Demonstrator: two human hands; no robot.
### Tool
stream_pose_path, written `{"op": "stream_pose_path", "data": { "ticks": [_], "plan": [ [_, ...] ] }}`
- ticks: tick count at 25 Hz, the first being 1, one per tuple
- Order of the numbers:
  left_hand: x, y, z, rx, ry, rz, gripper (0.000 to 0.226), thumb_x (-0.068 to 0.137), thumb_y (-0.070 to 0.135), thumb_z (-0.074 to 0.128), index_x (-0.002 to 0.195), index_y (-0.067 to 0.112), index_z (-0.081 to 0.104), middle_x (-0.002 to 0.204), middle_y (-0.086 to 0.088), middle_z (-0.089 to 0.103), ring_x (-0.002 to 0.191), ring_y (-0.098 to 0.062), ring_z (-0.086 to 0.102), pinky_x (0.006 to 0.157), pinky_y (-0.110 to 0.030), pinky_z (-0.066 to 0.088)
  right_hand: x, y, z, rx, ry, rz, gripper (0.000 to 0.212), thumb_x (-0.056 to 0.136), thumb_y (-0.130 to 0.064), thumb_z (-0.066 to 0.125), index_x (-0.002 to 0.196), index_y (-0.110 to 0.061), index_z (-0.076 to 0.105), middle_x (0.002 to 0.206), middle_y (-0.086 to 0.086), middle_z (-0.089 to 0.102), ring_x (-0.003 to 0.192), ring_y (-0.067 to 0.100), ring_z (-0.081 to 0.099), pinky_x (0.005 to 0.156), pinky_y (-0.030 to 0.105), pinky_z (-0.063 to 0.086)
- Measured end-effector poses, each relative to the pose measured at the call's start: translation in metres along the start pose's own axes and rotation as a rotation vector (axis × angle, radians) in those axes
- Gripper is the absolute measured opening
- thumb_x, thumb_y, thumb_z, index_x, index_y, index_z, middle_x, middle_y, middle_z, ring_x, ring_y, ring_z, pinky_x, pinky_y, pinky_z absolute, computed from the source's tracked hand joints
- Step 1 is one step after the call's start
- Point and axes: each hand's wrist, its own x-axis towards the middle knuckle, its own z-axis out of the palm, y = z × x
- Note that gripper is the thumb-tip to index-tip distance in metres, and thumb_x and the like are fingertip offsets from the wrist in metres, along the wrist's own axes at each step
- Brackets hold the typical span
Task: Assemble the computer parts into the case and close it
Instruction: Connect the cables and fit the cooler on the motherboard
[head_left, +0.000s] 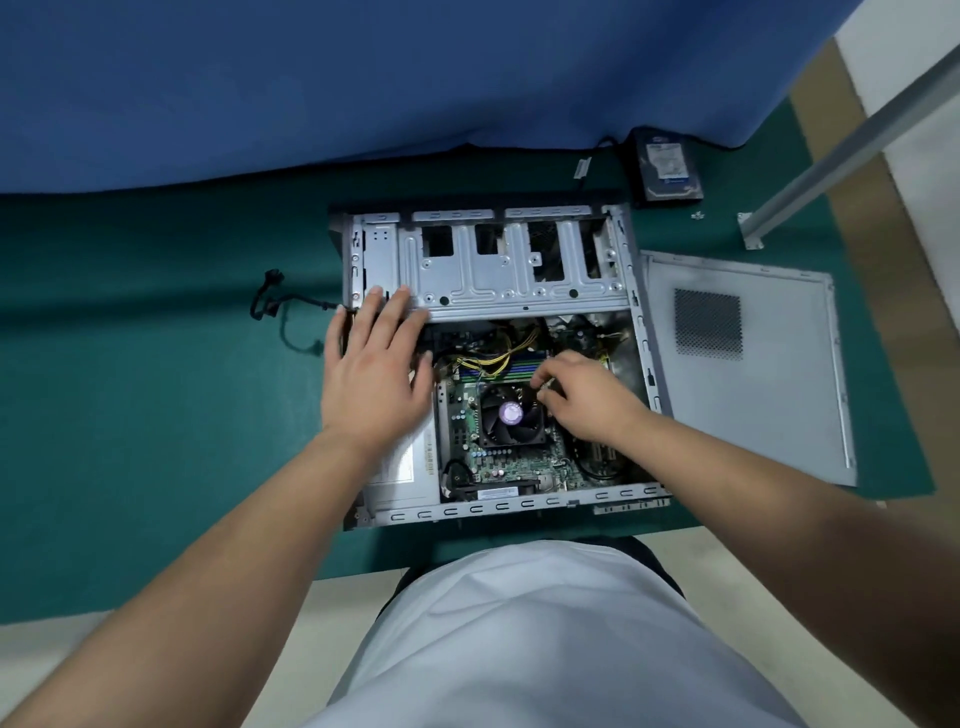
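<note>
Case (519, 280): bare grey sheet metal, stamped, dull sheen. Side panel (748, 395): matt grey metal, perforated mesh patch. Table mat (156, 415): smooth matt green. Backdrop (363, 78): blue cloth. Hard drive (667, 163): glossy label.

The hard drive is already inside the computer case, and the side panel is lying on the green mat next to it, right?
Not quite. In the head view the hard drive is not inside the computer case; it lies outside on the green mat, beyond the case's far right corner. The rest is right: the side panel lies flat on the mat beside the case.
</note>
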Motion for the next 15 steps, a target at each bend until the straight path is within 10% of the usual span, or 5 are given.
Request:
{"op": "stream_pose_path", "data": {
  "ticks": [6,15],
  "plan": [
    [-0.008,0.023,0.004,0.048,-0.151,0.459,0.035,0.1,0.037,0.045,0.126,0.025,0.065,0.131,0.006,0.065,0.131,-0.021,0.055,0.115,-0.041,0.033,-0.003,-0.008,0.016,-0.028,-0.017,-0.003,0.055,0.098,-0.033,0.064,0.148,-0.019,0.047,0.147,0.004,0.049,0.128,0.025,0.055,0.104,0.041,0.049],
    [0.039,0.077,0.011,0.234,-0.585,0.209,0.036,0.095,0.019,0.045,0.129,0.019,0.058,0.123,-0.005,0.053,0.108,-0.032,0.061,0.072,-0.039,0.04,0.028,-0.001,-0.005,-0.048,-0.13,-0.016,0.057,0.106,-0.02,0.041,0.161,-0.016,0.027,0.17,0.0,0.019,0.154,0.023,0.024,0.125,0.037,0.022]
  ]
}}
